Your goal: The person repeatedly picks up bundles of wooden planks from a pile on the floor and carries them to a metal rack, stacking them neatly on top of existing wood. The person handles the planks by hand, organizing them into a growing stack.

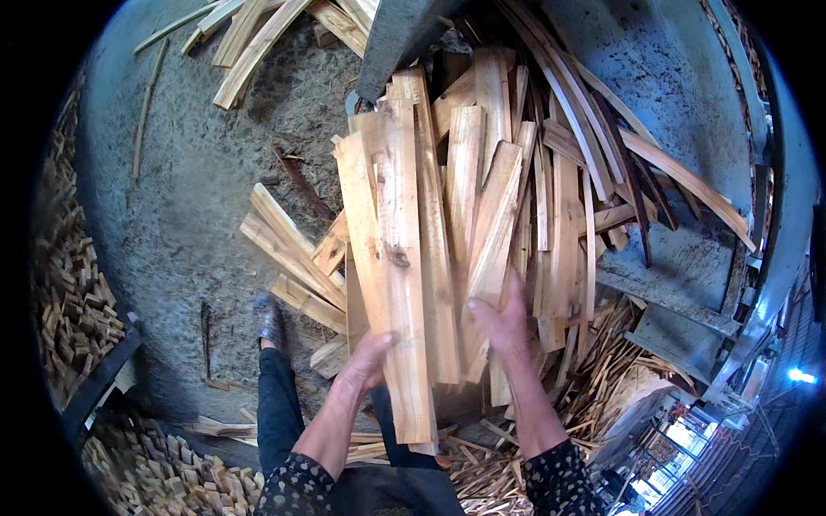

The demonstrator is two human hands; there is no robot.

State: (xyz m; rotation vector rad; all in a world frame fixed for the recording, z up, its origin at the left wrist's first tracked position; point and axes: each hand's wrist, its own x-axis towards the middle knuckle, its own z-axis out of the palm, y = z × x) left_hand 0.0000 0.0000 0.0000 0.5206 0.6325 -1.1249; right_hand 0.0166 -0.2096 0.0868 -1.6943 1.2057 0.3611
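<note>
My left hand (365,365) is closed on the left edge of long pale wooden boards (398,258), its thumb on top and its fingers hidden underneath. The front board has a dark knot near its middle, and a second one overlaps it on the left. On the other side my right hand (504,320) grips a narrower wooden board (496,225), with the thumb lying on its face. Both hold their wood over a heap of similar boards (465,172), which lean at many angles beneath and beyond the hands.
Grey metal panels (693,185) with a ledge border the heap on the right. Thin wood strips (602,378) lie piled below it. Loose slats (288,236) rest on the dirty floor (189,232), near my shoe (268,320). Stacked wood pieces (77,318) line the far left.
</note>
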